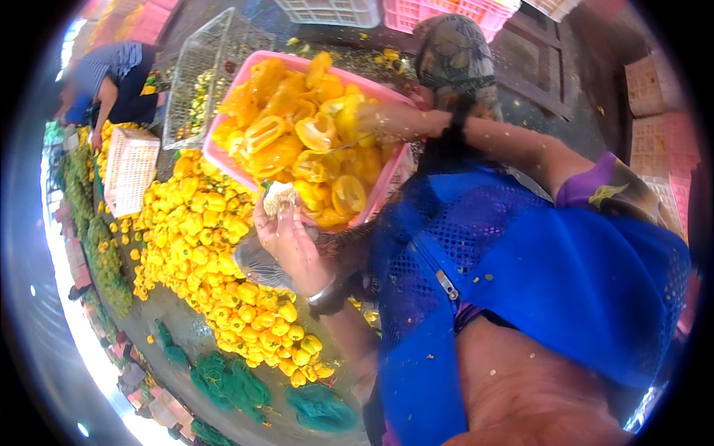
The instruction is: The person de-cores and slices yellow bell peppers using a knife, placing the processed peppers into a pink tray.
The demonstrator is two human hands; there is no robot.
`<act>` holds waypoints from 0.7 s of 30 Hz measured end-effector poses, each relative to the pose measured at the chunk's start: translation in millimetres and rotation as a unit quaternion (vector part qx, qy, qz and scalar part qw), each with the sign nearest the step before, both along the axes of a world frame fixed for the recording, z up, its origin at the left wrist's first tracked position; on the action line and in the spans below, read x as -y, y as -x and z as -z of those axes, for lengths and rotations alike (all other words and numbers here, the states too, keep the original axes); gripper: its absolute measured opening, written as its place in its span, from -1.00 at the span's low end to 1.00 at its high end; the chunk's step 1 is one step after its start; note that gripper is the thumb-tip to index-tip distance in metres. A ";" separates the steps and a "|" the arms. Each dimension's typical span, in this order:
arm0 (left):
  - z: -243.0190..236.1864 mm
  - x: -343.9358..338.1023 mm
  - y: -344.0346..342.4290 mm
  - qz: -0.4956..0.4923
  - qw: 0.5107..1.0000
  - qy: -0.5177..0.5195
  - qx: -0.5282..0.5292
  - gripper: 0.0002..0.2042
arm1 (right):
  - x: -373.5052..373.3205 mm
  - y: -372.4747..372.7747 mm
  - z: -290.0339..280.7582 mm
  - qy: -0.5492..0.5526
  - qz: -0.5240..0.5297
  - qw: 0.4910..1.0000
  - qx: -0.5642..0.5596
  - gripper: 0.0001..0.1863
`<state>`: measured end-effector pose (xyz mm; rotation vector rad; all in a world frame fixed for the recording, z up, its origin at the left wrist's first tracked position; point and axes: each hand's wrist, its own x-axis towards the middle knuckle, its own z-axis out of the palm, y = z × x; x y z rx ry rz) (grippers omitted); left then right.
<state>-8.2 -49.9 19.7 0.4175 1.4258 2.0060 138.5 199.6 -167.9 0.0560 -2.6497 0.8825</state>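
Observation:
My left hand (288, 241) is closed around a pepper core (280, 195), pale with seeds and a bit of green at its top. It is at the near edge of a pink basket (251, 65) heaped with hollowed yellow bell peppers (271, 152). My right hand (390, 123) reaches over the far side of the heap, close to a yellow pepper (346, 111). Its fingers are smeared by motion, and whether they hold anything cannot be made out.
Whole yellow bell peppers (201, 230) lie piled on the floor left of the basket. A wire crate (197, 89) and a white crate (132, 171) stand there, near a bent-over person (111, 74). Green nets (230, 383) lie at the lower left. More crates (450, 15) stand beyond.

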 end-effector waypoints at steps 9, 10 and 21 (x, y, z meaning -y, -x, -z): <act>-83.2 -109.2 264.2 -0.126 0.924 0.072 -0.354 -0.64 | 24.0 0.2 -53.0 0.008 0.000 1.000 0.014 -0.56; -79.7 -101.7 268.8 -0.076 0.935 0.032 -0.345 -0.68 | 19.8 -7.2 -45.3 0.023 0.044 0.998 0.046 -0.57; 61.8 243.5 214.7 -0.430 0.861 0.223 -0.155 -0.81 | 27.0 -9.9 -115.9 0.079 0.094 0.987 0.103 -0.66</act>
